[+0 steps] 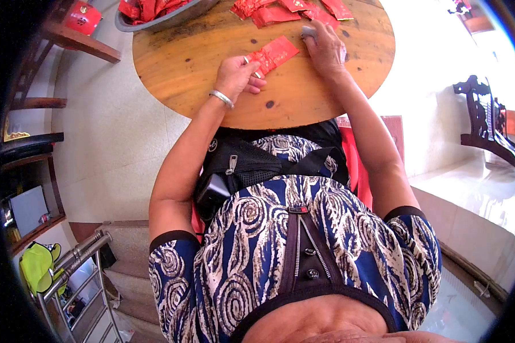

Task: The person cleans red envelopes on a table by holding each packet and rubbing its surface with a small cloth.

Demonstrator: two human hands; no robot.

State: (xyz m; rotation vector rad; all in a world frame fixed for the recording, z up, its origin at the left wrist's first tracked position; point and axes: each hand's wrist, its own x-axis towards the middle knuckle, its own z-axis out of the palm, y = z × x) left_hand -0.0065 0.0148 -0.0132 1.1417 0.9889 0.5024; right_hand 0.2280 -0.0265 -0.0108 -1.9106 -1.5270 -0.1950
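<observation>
My left hand [239, 74] pinches a flat red packet [279, 52] with gold print above the wooden table [200, 74]. A silver bangle circles that wrist, and some of the lower fingers are curled loosely. To the right, my right hand [328, 50] is low over the tabletop, its fingers bent around a small greyish-white piece [309, 32] whose kind I cannot make out. Just beyond its fingertips lies a loose pile of red packets [274, 16], some overlapping, cut off by the top edge of the view.
A grey basin [171, 22] full of red packets stands at the table's far left. Wooden furniture [83, 40] with a round red object is further left. A metal railing [77, 263] and steps are at lower left; a dark carved chair [483, 114] stands right.
</observation>
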